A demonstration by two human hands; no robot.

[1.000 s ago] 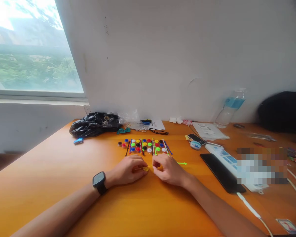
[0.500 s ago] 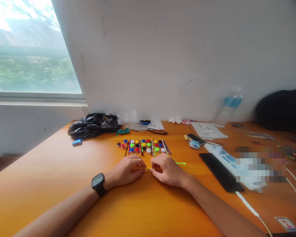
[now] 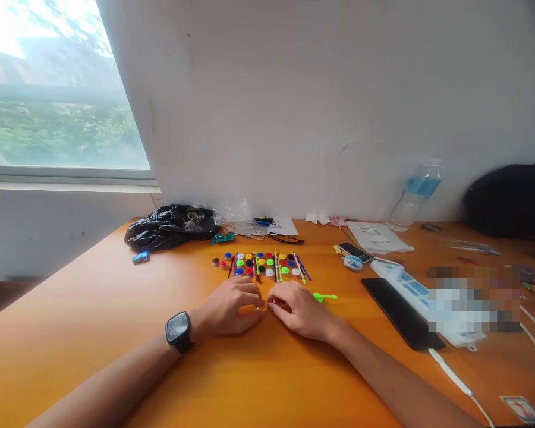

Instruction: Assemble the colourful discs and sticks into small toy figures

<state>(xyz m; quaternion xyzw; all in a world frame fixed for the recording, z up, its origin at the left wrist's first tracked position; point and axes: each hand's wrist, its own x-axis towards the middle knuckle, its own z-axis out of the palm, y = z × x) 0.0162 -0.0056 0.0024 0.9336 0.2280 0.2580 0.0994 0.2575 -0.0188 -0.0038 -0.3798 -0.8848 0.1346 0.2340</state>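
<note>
My left hand [image 3: 232, 305], with a black watch [image 3: 178, 329] on its wrist, is closed in a pinch on a small yellow plastic piece [image 3: 263, 307]. My right hand [image 3: 299, 307] meets it from the other side, its thumb and fingertips closed on the piece's right end. Fingers cover most of that piece. Just right of my right hand lies a bright green arrow-shaped stick with a round end [image 3: 320, 297]. Beyond both hands, several coloured round pieces [image 3: 261, 262] sit in groups, with thin coloured arrow sticks [image 3: 276, 267] laid between them.
A black phone [image 3: 401, 312] on a white cable and a white power strip [image 3: 410, 285] lie to the right. Farther back stand a clear bottle [image 3: 412, 199] and a black plastic bag [image 3: 172, 227]. A small blue packet [image 3: 141, 257] is at the left.
My hands have come slightly closer together, and the yellow strip that showed between them is now mostly covered. More of the green stick's round end shows beside my right hand.
</note>
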